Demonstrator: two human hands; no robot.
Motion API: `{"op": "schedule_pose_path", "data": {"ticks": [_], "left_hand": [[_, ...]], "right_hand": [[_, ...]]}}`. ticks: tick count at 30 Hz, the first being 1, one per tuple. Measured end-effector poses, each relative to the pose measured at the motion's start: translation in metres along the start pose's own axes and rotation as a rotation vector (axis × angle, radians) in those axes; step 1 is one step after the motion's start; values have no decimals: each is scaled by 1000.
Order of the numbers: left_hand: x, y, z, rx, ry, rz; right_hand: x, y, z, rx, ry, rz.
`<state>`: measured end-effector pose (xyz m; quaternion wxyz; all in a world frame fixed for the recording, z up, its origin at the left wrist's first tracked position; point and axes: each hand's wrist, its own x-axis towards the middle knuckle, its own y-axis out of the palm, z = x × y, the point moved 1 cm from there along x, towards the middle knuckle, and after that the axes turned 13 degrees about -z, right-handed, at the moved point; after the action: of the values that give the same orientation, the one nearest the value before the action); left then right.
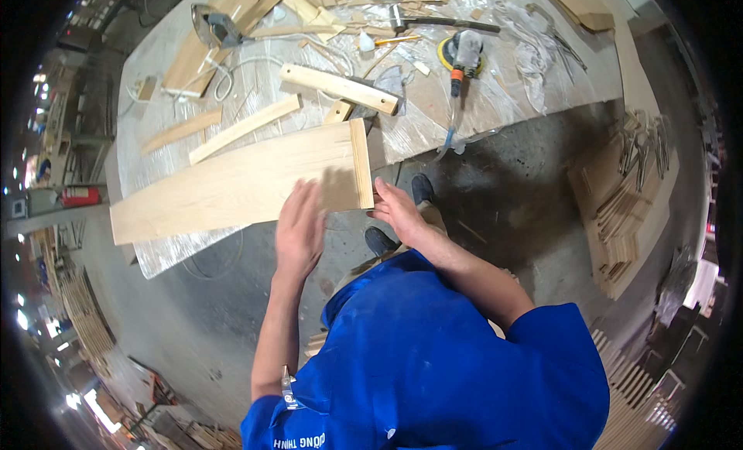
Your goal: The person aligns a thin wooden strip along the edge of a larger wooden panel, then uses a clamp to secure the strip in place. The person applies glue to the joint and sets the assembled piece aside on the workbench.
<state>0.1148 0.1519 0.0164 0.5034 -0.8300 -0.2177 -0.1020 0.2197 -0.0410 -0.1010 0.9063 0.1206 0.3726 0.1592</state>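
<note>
A long pale wooden board point(232, 183) lies slantwise over the near edge of the work table, with a narrow wooden strip point(361, 164) along its right end. My left hand point(300, 225), slightly blurred, is over the board's near edge with fingers stretched out and nothing gripped. At the board's right end, my right hand point(398, 214) has its thumb and fingers apart, close to the strip's near corner; whether it touches the wood is unclear. Just beyond the board are a slat with holes point(339, 88) and a plain slat point(246, 129).
The plastic-covered table point(495, 113) bears a sander point(462, 57), a hammer point(449, 22), a power tool point(218, 26), a pencil point(398, 40), cords and wood scraps. Stacked wooden pieces point(623, 233) with clamps point(646, 148) stand at the right. A red extinguisher point(80, 195) is at the left.
</note>
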Motion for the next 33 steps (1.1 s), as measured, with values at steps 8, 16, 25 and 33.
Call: {"op": "schedule_pose_path", "data": {"ticks": [8,16,25,33], "left_hand": [[47,81,6,171,349,270],[46,84,6,115,327,275],[54,90,-5,92,304,283],[65,90,-14,46,181,289]], "right_hand": [[-13,10,-1,145,41,-10],[3,12,-15,83,-83,-26],[-6,-39,18,-158,-24,113],[75,-343,328,-805,-876,-781]]}}
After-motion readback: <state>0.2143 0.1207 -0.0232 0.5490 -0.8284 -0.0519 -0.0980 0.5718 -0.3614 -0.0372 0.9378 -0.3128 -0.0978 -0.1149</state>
